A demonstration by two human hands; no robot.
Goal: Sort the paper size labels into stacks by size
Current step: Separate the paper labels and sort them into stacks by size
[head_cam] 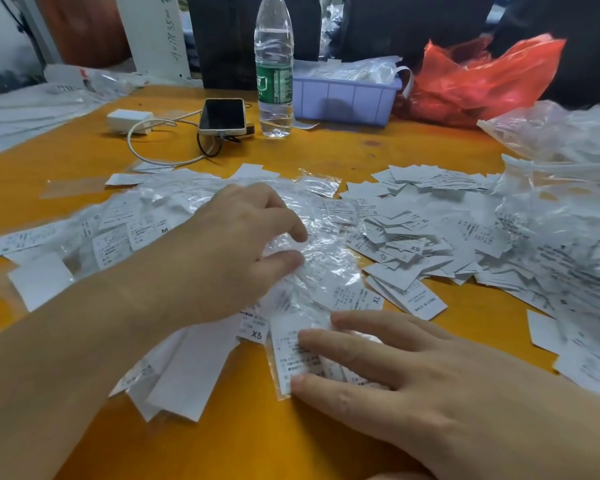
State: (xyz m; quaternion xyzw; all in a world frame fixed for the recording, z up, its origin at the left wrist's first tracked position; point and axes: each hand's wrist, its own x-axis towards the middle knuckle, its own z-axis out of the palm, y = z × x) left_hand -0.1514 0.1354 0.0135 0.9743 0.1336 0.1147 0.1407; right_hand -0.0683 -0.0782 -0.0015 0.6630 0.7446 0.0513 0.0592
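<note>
Head view: orange table (291,441) strewn with labels (406,237); left hand (229,251) pinches crinkled plastic (323,261), right hand (426,372) lies flat, fingers spread; bottle (274,74) at twelve o'clock.

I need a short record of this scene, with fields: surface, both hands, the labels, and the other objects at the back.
surface: orange table
left hand: left hand over a crinkled clear plastic bag, fingers curled at it
right hand: right hand flat, fingers straight, pressing a bagged label
labels: loose paper labels heaped unsorted; XS, S, M, XL readable
back of table: water bottle, phone, white charger, purple bin, red bag
</note>
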